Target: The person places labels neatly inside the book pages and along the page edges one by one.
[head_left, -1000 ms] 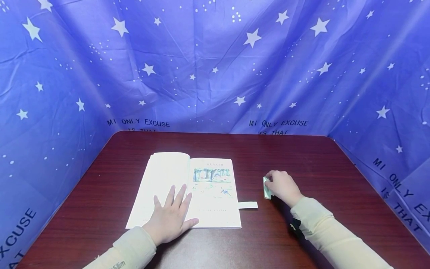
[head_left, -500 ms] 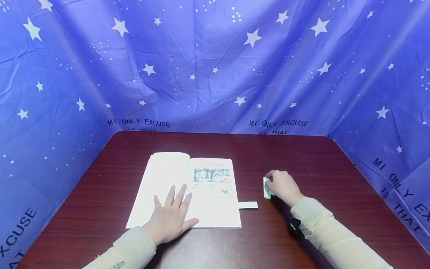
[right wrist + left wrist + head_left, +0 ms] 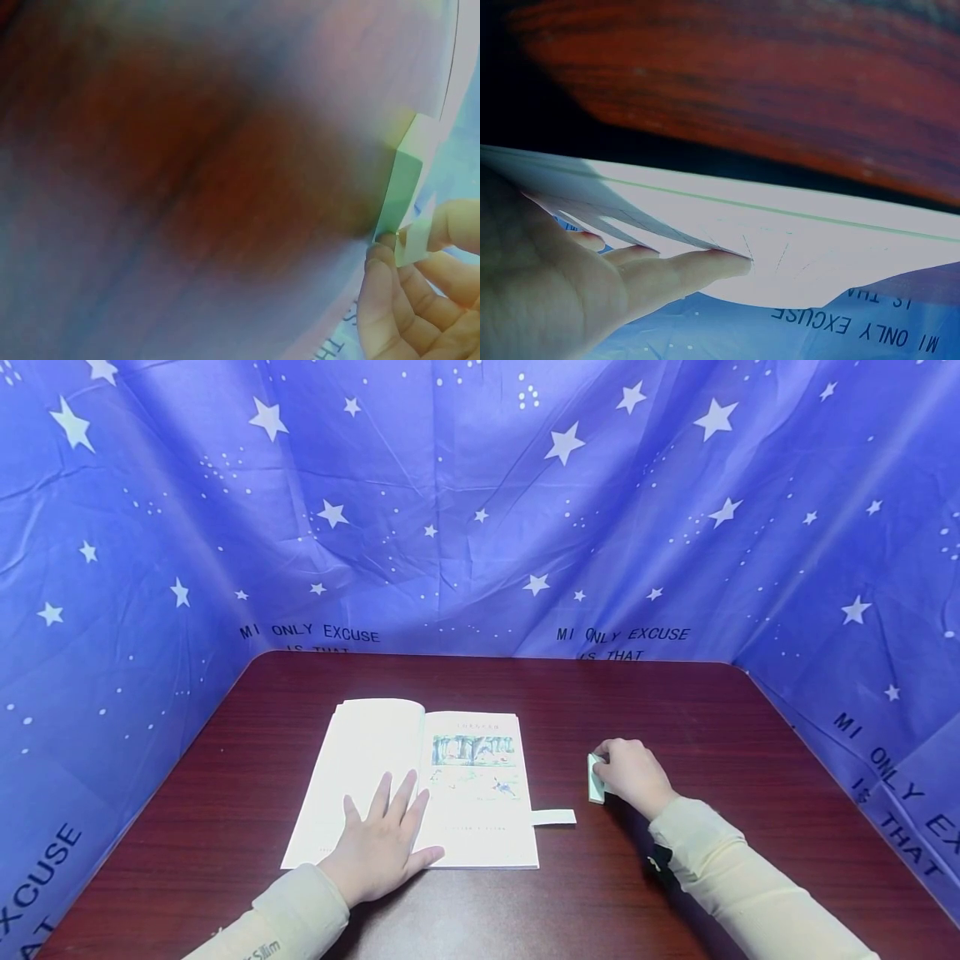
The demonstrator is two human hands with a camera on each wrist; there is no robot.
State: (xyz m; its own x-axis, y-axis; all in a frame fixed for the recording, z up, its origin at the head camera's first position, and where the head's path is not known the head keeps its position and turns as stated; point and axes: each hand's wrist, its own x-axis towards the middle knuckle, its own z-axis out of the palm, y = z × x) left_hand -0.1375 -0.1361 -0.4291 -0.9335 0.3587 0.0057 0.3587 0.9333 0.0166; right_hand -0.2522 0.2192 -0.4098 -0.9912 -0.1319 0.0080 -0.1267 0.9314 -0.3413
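An open book (image 3: 480, 843) lies on the table, its right page showing coloured pictures. My left hand (image 3: 384, 852) rests on its lower middle with the fingers spread, mostly over the left page. In the left wrist view the fingers (image 3: 697, 270) lie straight along the bright page. A pale strip of paper (image 3: 553, 817) sticks out from the book's right edge. To the right, my right hand (image 3: 633, 774) pinches a small pale green block (image 3: 596, 783), which looks like a pad of sticky notes. The right wrist view shows a thin pale flap (image 3: 415, 241) between thumb and fingers.
The dark red-brown wooden table (image 3: 465, 681) reaches back to a blue curtain (image 3: 480, 568) printed with stars and lettering. Curtain also hangs at both sides.
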